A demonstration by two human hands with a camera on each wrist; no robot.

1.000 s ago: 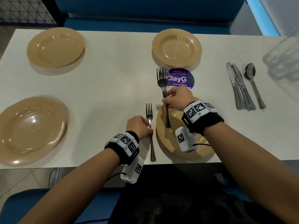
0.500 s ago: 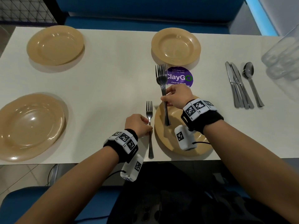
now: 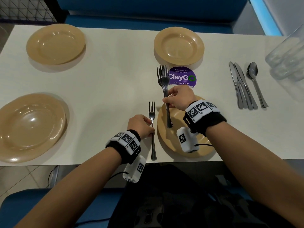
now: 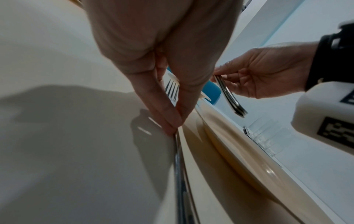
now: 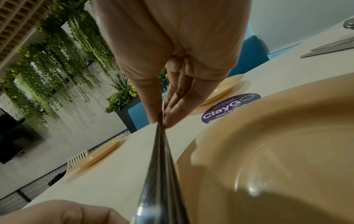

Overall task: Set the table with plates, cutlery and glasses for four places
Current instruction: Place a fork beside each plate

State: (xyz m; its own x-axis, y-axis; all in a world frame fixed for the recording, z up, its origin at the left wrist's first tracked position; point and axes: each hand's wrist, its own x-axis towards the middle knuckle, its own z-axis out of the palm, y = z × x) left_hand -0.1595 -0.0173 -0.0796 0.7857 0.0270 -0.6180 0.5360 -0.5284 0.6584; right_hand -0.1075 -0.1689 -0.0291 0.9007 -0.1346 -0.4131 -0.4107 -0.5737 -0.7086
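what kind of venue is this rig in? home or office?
Probably an office pantry or canteen: the purple round ClayGo sticker on the white table says "keep our pantries clean", with blue bench seating and hanging wall plants.

White table (image 3: 115, 79); blue bench (image 3: 148, 12); hanging greenery wall (image 5: 57, 53)

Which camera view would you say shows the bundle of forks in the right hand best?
The head view: the bundle of forks shows whole, tines to handle ends, pinched by the right hand. The left wrist view shows only the handles; the right wrist view only a foreshortened shaft.
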